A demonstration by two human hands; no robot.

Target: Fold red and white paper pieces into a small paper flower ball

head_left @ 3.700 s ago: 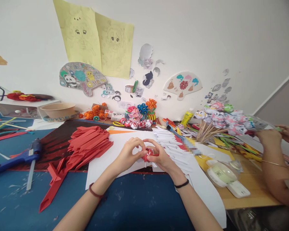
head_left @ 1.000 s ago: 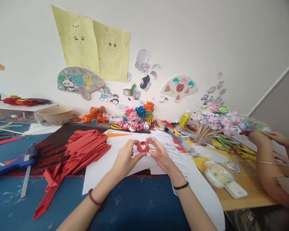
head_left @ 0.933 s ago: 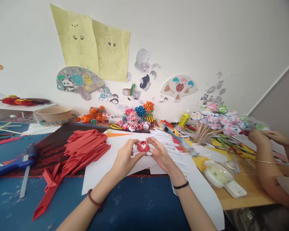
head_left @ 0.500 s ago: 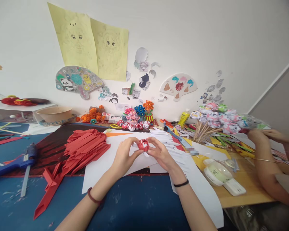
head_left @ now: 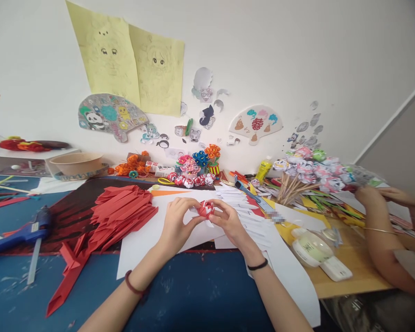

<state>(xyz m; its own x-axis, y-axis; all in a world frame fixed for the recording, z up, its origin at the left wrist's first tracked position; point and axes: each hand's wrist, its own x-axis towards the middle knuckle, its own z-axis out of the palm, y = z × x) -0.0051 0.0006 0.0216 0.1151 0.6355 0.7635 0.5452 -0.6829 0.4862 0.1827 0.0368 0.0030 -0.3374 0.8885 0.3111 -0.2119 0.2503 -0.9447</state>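
Between both hands, over the white paper, is a small folded paper ball in red and white. My left hand pinches its left side with thumb and fingers. From the right, my right hand grips it with thumb below and fingers above, partly covering it. A pile of folded red paper strips lies to the left of my hands. White paper strips are spread just to the right. Behind the hands sits a row of finished red and white paper balls.
A blue glue gun lies at far left, near a beige bowl. At right are a bunch of paper flowers on sticks, a clear bottle and a white device. Another person's arm works at far right.
The paper ball has turned slightly between my fingers, showing more red. My hands stay in nearly the same place, with only small finger shifts.
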